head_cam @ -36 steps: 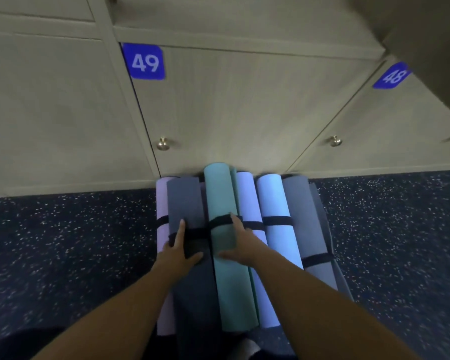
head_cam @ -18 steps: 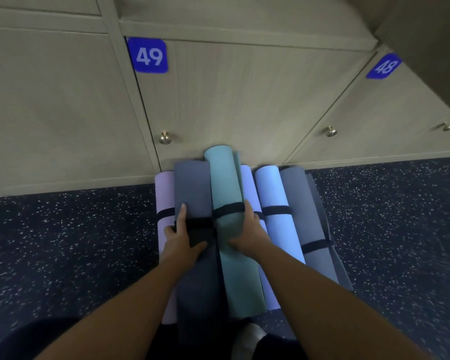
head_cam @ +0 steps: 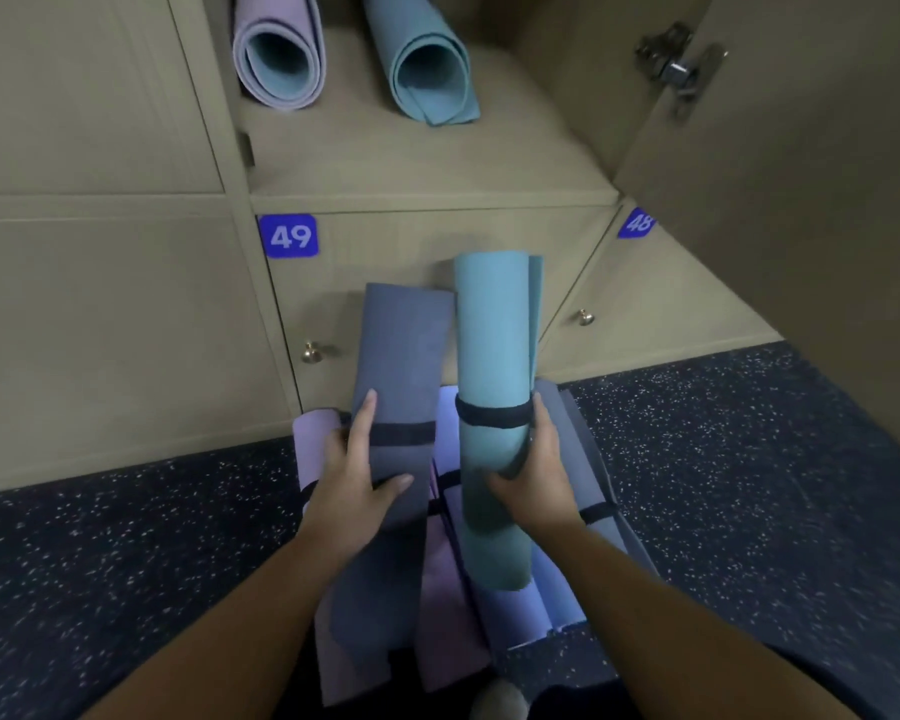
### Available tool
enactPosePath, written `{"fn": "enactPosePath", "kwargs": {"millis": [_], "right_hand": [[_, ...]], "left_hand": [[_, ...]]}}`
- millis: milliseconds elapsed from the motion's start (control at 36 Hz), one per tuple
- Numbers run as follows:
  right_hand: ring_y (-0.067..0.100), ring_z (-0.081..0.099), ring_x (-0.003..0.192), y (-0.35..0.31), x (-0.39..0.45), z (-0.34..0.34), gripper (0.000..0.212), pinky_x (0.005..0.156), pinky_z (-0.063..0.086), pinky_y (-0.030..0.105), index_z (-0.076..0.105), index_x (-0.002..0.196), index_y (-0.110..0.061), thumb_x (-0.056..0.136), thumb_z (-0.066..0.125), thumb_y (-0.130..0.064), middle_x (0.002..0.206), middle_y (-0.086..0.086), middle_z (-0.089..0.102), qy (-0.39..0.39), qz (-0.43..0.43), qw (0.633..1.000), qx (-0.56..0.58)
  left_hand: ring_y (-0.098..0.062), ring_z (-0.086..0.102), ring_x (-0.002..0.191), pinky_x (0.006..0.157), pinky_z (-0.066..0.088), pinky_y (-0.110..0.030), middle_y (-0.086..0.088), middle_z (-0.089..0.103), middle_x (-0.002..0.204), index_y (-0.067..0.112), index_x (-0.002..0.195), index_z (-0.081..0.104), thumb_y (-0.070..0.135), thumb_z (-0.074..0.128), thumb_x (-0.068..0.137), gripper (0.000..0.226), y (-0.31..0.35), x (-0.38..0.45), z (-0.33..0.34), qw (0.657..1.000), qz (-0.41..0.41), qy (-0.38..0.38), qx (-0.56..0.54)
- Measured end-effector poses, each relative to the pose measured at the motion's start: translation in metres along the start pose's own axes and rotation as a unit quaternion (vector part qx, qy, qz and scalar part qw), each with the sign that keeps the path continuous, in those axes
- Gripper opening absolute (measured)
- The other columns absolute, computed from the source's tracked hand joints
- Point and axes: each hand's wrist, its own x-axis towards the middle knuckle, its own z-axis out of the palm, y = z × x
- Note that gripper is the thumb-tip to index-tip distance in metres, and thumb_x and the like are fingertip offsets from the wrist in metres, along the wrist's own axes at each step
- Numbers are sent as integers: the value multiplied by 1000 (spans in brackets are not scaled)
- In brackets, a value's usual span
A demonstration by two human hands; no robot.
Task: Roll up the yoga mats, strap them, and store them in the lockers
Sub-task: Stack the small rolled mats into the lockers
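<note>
My left hand (head_cam: 357,480) grips a rolled dark grey mat (head_cam: 401,366) with a black strap around it, raised off the pile. My right hand (head_cam: 539,472) grips a rolled teal mat (head_cam: 492,345), also strapped, held upright beside the grey one. Below them several more strapped mats lie on the floor: a lilac one (head_cam: 315,439), a light blue one (head_cam: 546,595) and a grey one (head_cam: 585,459). Above, an open locker (head_cam: 427,163) holds a lilac roll (head_cam: 279,49) and a teal roll (head_cam: 430,70).
The open locker's door (head_cam: 780,174) swings out at the right, its hinge (head_cam: 679,70) visible. Closed lockers 49 (head_cam: 288,236) and 48 (head_cam: 636,223) with brass knobs stand behind the mats. The floor (head_cam: 126,563) is dark and speckled.
Both hands have lifted the grey and teal mats up off the floor pile. My view has tilted up, bringing the open locker with two stored rolls into sight.
</note>
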Motion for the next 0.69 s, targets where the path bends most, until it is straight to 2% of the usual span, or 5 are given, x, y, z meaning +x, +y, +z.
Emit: {"fn": "enactPosePath", "kwargs": {"millis": [83, 222, 361, 500, 694], "right_hand": [[2, 36, 116, -19, 6, -14, 105, 103, 34, 27, 8, 153, -35, 76, 75, -11, 131, -17, 32, 20, -32, 999, 4], [14, 44, 131, -58, 19, -38, 103, 105, 41, 38, 6, 149, -44, 71, 69, -21, 148, -10, 37, 64, -75, 995, 18], [14, 44, 131, -99, 37, -60, 96, 109, 39, 39, 13, 153, -29, 75, 68, -16, 145, -5, 40, 104, -122, 985, 66], [20, 48, 128, -142, 60, -77, 97, 107, 41, 47, 17, 148, -25, 65, 65, -39, 141, 0, 44, 150, -139, 976, 76], [29, 38, 130, -203, 81, -109, 72, 104, 28, 33, 27, 143, -10, 88, 70, -22, 144, 11, 35, 192, -138, 972, -6]], "left_hand": [[-20, 36, 130, 106, 39, -39, -4, 24, 145, 58, 135, -10, 26, 71, 87, 99, 30, 10, -8, 999, 46, 25, -7], [-15, 28, 141, 108, 28, -29, 0, 16, 156, 57, 137, -7, 23, 67, 90, 95, 75, 28, -21, 993, 101, 45, -28], [-9, 23, 140, 108, 18, -20, -1, 21, 155, 42, 150, 9, 17, 65, 90, 85, 115, 48, -38, 986, 143, 71, -47], [-16, 32, 137, 106, 25, -25, -4, 32, 149, 35, 150, 21, 19, 67, 89, 78, 162, 79, -60, 978, 174, 109, -41], [-34, 53, 111, 90, 42, -38, -8, 36, 135, 19, 129, 37, 22, 69, 86, 54, 229, 128, -80, 965, 168, 202, 23]]}}
